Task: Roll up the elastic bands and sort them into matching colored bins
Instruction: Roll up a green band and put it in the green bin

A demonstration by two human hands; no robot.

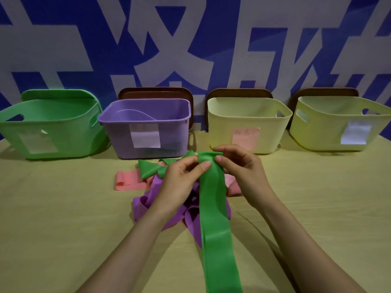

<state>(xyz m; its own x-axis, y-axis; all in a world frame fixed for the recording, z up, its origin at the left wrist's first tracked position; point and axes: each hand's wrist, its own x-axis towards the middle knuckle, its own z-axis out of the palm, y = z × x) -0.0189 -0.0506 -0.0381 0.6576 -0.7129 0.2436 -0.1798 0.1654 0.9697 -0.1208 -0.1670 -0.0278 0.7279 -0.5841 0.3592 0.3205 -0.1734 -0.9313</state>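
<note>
A long green elastic band [213,208] runs from the table's near edge up to my hands, its far end folded over. My left hand [179,182] pinches the fold from the left and my right hand [241,172] pinches it from the right. Beneath lie a crumpled purple band [148,206], a pink band [129,180] and another stretch of green band [152,169]. At the back stand a green bin [53,125], a purple bin [146,127] and a cream bin with a pink label [245,123].
A fourth pale yellow-green bin with a white label [338,123] stands at the back right. Brown lids [155,93] lean on the blue-and-white wall behind the bins. The yellow tabletop [63,208] stretches to both sides of the pile.
</note>
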